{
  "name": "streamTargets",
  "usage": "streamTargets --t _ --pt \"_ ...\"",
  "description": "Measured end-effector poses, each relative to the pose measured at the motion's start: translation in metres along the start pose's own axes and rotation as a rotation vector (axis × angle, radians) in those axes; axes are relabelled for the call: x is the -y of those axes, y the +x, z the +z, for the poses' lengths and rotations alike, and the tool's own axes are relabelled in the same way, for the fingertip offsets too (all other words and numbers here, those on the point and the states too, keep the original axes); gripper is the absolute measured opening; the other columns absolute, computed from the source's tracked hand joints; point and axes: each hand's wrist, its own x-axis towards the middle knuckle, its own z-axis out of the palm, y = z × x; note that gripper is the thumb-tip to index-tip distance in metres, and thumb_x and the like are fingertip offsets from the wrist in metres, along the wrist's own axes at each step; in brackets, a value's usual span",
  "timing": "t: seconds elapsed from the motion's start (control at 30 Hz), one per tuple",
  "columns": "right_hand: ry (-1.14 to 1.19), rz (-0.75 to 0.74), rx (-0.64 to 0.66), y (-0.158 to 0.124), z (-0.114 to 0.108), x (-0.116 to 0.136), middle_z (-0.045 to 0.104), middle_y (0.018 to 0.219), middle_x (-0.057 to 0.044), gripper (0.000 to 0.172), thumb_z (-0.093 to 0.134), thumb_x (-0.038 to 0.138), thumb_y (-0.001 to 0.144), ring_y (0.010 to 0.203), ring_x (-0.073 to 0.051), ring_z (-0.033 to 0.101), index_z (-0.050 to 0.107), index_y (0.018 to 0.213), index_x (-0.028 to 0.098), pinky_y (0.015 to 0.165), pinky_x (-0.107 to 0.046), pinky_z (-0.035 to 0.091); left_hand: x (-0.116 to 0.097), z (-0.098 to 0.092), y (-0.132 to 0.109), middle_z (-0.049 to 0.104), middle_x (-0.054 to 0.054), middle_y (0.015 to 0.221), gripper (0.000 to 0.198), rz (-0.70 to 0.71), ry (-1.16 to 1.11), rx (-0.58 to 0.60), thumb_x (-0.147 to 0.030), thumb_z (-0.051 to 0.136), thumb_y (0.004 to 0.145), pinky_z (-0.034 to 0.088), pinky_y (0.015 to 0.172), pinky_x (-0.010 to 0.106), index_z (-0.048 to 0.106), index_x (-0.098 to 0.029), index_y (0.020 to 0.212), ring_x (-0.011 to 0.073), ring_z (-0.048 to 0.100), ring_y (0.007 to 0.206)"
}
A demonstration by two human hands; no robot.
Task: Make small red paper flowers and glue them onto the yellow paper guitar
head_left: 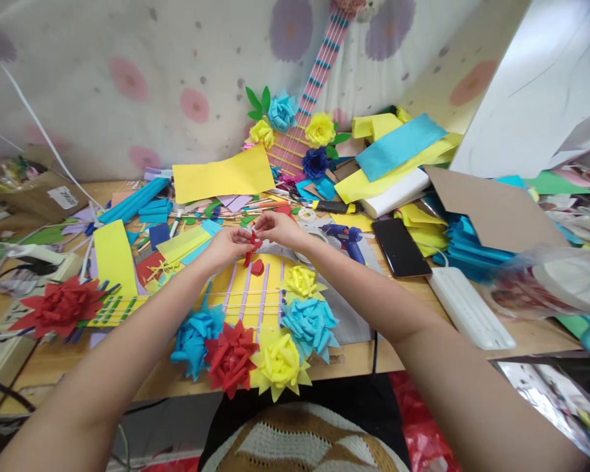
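Bright, even light fills the scene, strongest up and to the right of the right hand [275, 227], where a white sheet [535, 85] nearly washes out. Shadows under the paper flowers [231, 354] just below the left hand [229, 246] are soft and faint. The red paper strip [252, 248] pinched by both hands is sharp. Wide-angle distortion bows the worktop [54, 360] and stretches both forearms. A plastic bag [555, 282] far to the right hand's right is blurred.

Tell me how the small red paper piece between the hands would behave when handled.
The red paper piece hangs bent between the left hand and right hand, so probably floppy and light. Being thin, it may tear or crease easily.
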Motion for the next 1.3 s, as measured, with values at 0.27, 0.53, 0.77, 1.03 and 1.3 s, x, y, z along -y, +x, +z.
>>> streamTargets --t 0.27,0.53,0.77,1.03,1.3 --pt "0.109 -0.087 0.042 -0.001 -0.006 -0.008 0.061 0.07 0.003 0.021 0.061 0.001 0.062 0.068 -0.01 0.061 0.054 0.075 0.016 0.067 -0.024 0.05 -0.002 -0.003 -0.002 0.07 0.004 0.072 0.044 -0.009 -0.017 0.065 -0.024 0.087 0.038 0.051 0.068 0.03 0.064 -0.014 0.075 0.0169 0.066 0.069" --pt "0.112 -0.15 0.169 -0.012 -0.012 -0.012 0.063 0.072 0.003 0.023 0.064 0.006 0.062 0.071 -0.01 0.061 0.054 0.079 0.017 0.072 -0.025 0.051 -0.009 0.001 -0.004 0.072 0.007 0.077 0.044 -0.109 0.003 0.047 -0.05 0.079 0.052 0.049 0.063 0.028 0.067 -0.016 0.077 0.0181 0.066 0.07" --pt "0.063 -0.103 0.187 -0.019 -0.013 -0.003 0.06 0.071 0.004 0.023 0.061 0.004 0.061 0.068 -0.008 0.059 0.054 0.078 0.017 0.065 -0.021 0.048 -0.017 0.009 -0.007 0.066 0.004 0.061 0.031 -0.117 0.033 -0.087 -0.037 0.082 0.051 0.05 0.063 0.029 0.065 -0.016 0.066 0.0172 0.064 0.062" --pt "0.044 -0.086 0.192 -0.022 -0.014 0.003 0.061 0.073 0.002 0.022 0.06 0.006 0.061 0.068 -0.009 0.058 0.054 0.079 0.017 0.061 -0.02 0.047 -0.016 0.002 -0.008 0.07 0.005 0.065 0.034 -0.107 0.03 -0.093 -0.031 0.084 0.044 0.049 0.061 0.028 0.068 -0.016 0.071 0.0195 0.066 0.067" --pt "0.039 -0.079 0.181 -0.021 -0.013 0.006 0.06 0.073 0.002 0.024 0.057 0.004 0.061 0.064 -0.009 0.056 0.055 0.082 0.016 0.055 -0.02 0.046 -0.012 -0.006 -0.005 0.069 0.005 0.064 0.032 -0.124 -0.109 -0.107 -0.024 0.082 0.048 0.05 0.059 0.028 0.066 -0.013 0.073 0.016 0.064 0.058"
